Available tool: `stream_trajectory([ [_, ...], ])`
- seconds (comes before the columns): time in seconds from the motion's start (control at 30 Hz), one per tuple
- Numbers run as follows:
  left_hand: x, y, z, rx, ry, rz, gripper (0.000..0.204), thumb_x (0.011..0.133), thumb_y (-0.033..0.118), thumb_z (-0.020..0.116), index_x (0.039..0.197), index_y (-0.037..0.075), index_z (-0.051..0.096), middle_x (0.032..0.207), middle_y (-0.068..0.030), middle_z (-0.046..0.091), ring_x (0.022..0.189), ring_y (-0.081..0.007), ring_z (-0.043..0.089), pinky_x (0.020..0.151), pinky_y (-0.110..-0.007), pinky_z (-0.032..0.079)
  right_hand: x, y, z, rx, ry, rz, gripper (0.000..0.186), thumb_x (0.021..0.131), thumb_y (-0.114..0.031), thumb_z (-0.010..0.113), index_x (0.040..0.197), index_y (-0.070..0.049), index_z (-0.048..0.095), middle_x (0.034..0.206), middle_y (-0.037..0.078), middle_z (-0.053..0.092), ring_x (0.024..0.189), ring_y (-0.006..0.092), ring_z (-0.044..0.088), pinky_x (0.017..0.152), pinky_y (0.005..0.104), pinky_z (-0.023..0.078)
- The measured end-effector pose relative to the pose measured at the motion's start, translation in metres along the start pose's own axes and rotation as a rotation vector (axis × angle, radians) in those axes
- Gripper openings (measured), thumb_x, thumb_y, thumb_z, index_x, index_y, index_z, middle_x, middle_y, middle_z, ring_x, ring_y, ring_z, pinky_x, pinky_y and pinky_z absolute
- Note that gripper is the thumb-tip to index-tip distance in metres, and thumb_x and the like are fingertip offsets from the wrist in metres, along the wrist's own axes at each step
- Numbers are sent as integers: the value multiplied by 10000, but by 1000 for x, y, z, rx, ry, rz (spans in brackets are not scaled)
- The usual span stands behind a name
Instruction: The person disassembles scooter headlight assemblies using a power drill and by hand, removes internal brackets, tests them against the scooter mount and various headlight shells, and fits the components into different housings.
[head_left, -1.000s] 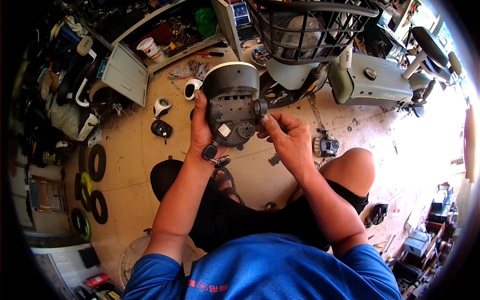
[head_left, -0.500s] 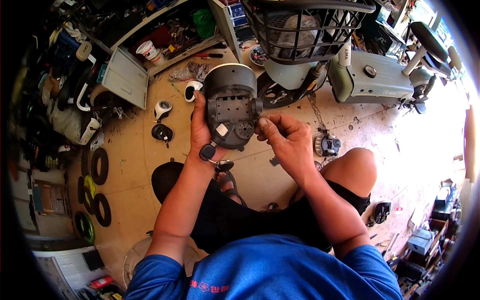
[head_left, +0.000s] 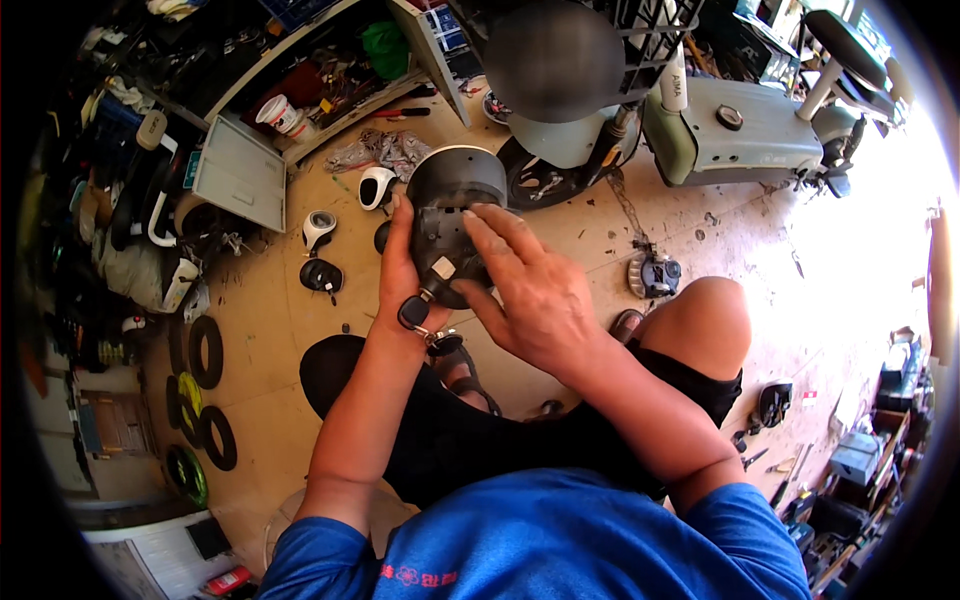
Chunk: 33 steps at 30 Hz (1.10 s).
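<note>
A black plastic headlight housing (head_left: 452, 182), with a round drum-like upper end, is held up in front of me over my lap. My left hand (head_left: 397, 262) wraps its left side and underside, with the thumb along the edge. Across the lower right of its face lies my right hand (head_left: 545, 305), fingers stretched and apart, fingertips touching the housing and hiding part of it. A black-headed key (head_left: 412, 312) sticks out at the bottom of the housing. From it hangs a dark round fob (head_left: 444, 343), close to my left wrist.
White-and-black parts (head_left: 376, 187) lie on the floor at left, near an open cabinet (head_left: 240, 175). Tyres (head_left: 205, 352) lie farther left. A grey-green electric scooter (head_left: 745, 140) stands ahead, its basket partly covered by a dark round blur (head_left: 553, 60). Tools (head_left: 795, 470) lie at right.
My right hand has moved left from a pinch at the housing's right edge to outstretched fingers across its face. A dark round shape has appeared before the scooter's basket.
</note>
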<state>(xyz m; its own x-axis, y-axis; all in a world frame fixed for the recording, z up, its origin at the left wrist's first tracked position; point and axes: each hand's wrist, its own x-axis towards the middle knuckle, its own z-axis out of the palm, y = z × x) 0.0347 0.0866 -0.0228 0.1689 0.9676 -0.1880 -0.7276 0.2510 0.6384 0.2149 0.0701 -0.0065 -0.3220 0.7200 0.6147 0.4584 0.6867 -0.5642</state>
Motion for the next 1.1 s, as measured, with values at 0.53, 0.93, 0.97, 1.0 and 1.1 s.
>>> stream_trajectory([
  [0.53, -1, 1, -7, -61, -29, -3, 658, 1052, 606, 512, 1371, 39, 615, 1298, -131, 705, 1157, -266, 689, 1049, -410, 548, -7, -4, 5, 46, -217, 133, 531, 881, -208, 761, 1316, 63, 622, 1387, 189, 624, 975, 333, 737, 770, 404, 610],
  [0.93, 0, -1, -13, -89, 8, -12, 737, 1031, 643, 526, 1392, 3, 579, 1239, -191, 709, 1071, -310, 715, 970, -444, 593, -12, -2, 17, 68, 12, 27, 421, 902, -148, 719, 1270, 51, 675, 1334, 194, 662, 876, 303, 751, 736, 366, 612],
  [0.97, 0, 0, -14, -87, 9, -8, 737, 1031, 643, 526, 1392, 3, 579, 1239, -191, 709, 1071, -310, 715, 970, -444, 593, -13, -1, 18, 60, 39, 14, 397, 903, -122, 707, 1266, 37, 682, 1329, 181, 669, 873, 294, 753, 732, 364, 614],
  [1.0, 0, 0, -16, -54, 24, 16, 758, 1029, 653, 523, 1402, -5, 565, 1237, -194, 704, 1070, -304, 716, 974, -435, 592, -14, 0, 20, 63, 39, 10, 397, 903, -122, 707, 1266, 37, 682, 1329, 181, 669, 873, 294, 753, 732, 364, 614],
  [1.1, -1, -1, -13, -21, 39, 47, 779, 1026, 662, 523, 1413, -13, 550, 1237, -197, 699, 1069, -299, 716, 977, -426, 592, -16, 5, 20, 43, 45, -6, 375, 880, -85, 701, 1246, 1, 702, 1310, 149, 688, 839, 271, 752, 705, 356, 613],
])
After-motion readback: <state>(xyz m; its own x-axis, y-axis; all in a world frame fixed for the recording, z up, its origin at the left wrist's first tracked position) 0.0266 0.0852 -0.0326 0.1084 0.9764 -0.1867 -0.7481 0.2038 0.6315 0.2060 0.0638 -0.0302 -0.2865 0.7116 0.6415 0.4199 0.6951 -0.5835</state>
